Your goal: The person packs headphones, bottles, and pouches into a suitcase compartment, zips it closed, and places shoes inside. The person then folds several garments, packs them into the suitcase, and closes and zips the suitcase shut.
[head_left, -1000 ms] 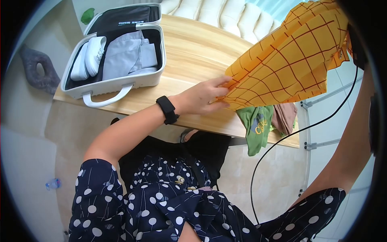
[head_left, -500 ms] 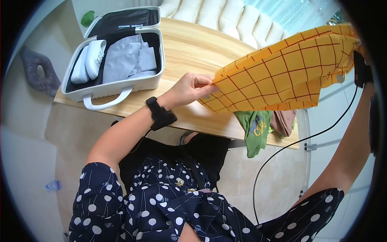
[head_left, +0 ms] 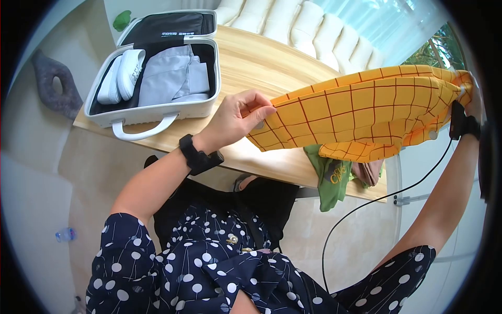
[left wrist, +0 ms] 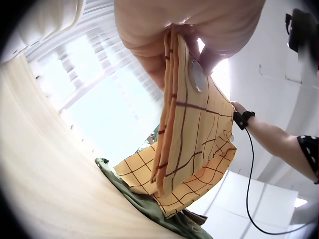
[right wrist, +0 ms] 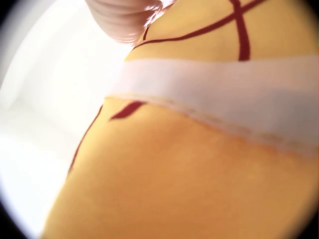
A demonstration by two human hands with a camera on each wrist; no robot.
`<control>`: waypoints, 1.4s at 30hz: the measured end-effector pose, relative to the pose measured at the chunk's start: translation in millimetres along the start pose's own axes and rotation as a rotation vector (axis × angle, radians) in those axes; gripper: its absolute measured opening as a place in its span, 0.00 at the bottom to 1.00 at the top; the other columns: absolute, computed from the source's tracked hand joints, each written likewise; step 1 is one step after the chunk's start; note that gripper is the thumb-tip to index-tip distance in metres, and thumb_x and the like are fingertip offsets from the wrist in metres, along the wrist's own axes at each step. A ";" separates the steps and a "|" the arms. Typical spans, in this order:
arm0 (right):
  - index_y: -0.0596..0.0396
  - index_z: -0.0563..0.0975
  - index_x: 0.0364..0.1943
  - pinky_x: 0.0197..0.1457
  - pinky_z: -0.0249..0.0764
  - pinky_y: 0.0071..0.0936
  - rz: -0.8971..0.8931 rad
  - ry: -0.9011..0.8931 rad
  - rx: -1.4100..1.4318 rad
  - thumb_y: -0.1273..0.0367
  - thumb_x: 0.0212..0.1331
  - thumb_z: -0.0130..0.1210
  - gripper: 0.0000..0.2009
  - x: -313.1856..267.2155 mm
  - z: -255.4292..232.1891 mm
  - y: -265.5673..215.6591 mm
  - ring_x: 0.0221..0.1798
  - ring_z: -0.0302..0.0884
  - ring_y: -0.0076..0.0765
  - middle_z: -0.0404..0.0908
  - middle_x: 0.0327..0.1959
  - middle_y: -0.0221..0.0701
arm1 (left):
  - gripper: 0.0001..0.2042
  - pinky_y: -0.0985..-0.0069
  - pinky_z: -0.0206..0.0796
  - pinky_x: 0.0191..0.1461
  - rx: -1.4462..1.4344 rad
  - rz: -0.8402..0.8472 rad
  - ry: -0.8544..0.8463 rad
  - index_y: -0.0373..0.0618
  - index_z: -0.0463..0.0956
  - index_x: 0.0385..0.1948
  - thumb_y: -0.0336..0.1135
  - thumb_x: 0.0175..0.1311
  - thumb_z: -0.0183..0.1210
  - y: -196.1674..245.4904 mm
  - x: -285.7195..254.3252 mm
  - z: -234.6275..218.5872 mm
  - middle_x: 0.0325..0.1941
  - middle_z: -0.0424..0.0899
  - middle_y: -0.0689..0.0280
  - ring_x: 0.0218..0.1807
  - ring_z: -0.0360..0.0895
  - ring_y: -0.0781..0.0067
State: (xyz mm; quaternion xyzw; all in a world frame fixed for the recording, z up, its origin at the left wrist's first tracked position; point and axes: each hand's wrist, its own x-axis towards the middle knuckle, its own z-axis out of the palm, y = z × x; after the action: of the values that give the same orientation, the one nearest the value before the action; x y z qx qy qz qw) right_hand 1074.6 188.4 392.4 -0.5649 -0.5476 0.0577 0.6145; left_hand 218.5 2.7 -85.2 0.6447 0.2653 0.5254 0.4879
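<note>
A folded yellow checked cloth (head_left: 361,107) with dark red grid lines and round buttons is stretched between both hands, above the table's right part. My left hand (head_left: 230,118) pinches its left corner between thumb and fingers. In the left wrist view, several cloth layers (left wrist: 182,114) hang from that pinch beside a pale button (left wrist: 197,75). At the far right, my right hand (head_left: 474,99) grips the other end, partly cut off by the dark view edge. The right wrist view shows yellow fabric (right wrist: 174,184) with a white strip close up, the fingers (right wrist: 124,20) at its upper edge.
An open white suitcase (head_left: 196,109) at the table's left holds white shoes (head_left: 128,73) and folded grey clothing (head_left: 167,76). Under the cloth, a green garment (head_left: 332,188) hangs over the table's front edge beside a brown one (head_left: 368,171). A black cable (head_left: 361,206) runs from the right wrist.
The cloth has come down and been drawn out sideways. My left hand has moved left and now pinches its corner; my right hand has lowered at the far right.
</note>
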 end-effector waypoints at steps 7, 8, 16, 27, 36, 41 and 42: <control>0.58 0.77 0.41 0.41 0.74 0.22 0.109 -0.275 0.122 0.59 0.57 0.56 0.16 -231.5 174.9 -107.6 0.37 0.78 0.26 0.80 0.35 0.31 | 0.04 0.89 0.65 0.35 0.038 0.072 0.004 0.42 0.70 0.33 0.28 0.63 0.56 -3.1 -4.4 7.5 0.28 0.76 0.72 0.31 0.71 0.89; 0.58 0.77 0.42 0.42 0.74 0.20 0.120 -0.298 0.135 0.59 0.57 0.57 0.17 -273.4 216.2 -135.5 0.38 0.78 0.25 0.80 0.36 0.31 | 0.03 0.89 0.65 0.34 0.035 0.071 0.020 0.42 0.70 0.33 0.27 0.63 0.56 -2.2 -4.4 8.0 0.28 0.76 0.72 0.30 0.72 0.89; 0.56 0.76 0.39 0.40 0.76 0.25 0.037 -0.117 0.165 0.57 0.52 0.60 0.18 -295.4 221.1 -127.3 0.36 0.78 0.31 0.78 0.35 0.32 | 0.09 0.88 0.62 0.32 0.008 -0.083 -0.021 0.41 0.69 0.43 0.26 0.63 0.54 22.2 -6.6 3.7 0.28 0.79 0.70 0.29 0.72 0.88; 0.58 0.75 0.44 0.51 0.67 0.22 0.085 -0.073 0.368 0.59 0.60 0.53 0.16 -323.6 237.1 -128.6 0.45 0.74 0.27 0.78 0.39 0.30 | 0.06 0.85 0.64 0.44 0.428 0.222 0.051 0.42 0.74 0.39 0.31 0.64 0.55 85.0 22.3 -71.0 0.32 0.74 0.74 0.39 0.71 0.85; 0.63 0.69 0.53 0.62 0.62 0.27 -0.159 -0.255 0.619 0.63 0.70 0.36 0.19 -324.5 257.9 -83.6 0.57 0.70 0.31 0.74 0.54 0.37 | 0.13 0.87 0.60 0.58 1.090 0.741 0.553 0.47 0.75 0.49 0.38 0.68 0.51 227.2 59.9 -161.1 0.48 0.80 0.68 0.53 0.74 0.79; 0.54 0.71 0.54 0.56 0.68 0.25 0.250 -0.696 0.410 0.58 0.65 0.46 0.19 -405.0 296.6 24.9 0.52 0.73 0.24 0.76 0.51 0.28 | 0.13 0.86 0.63 0.55 1.080 0.567 0.458 0.43 0.75 0.48 0.38 0.67 0.52 197.4 61.4 -152.0 0.48 0.79 0.67 0.51 0.74 0.80; 0.54 0.71 0.53 0.55 0.69 0.27 0.364 -0.697 0.330 0.59 0.64 0.47 0.19 -439.9 306.4 23.4 0.51 0.73 0.24 0.76 0.51 0.28 | 0.13 0.86 0.63 0.55 1.024 0.553 0.407 0.43 0.75 0.48 0.37 0.67 0.52 194.2 66.6 -149.5 0.48 0.79 0.67 0.50 0.74 0.81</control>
State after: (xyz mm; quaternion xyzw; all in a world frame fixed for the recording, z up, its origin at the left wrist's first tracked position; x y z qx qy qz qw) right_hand 688.1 86.7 34.3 -0.4931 -0.5973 0.4399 0.4545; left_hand 65.9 37.6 114.7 0.7287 0.3949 0.5508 -0.0983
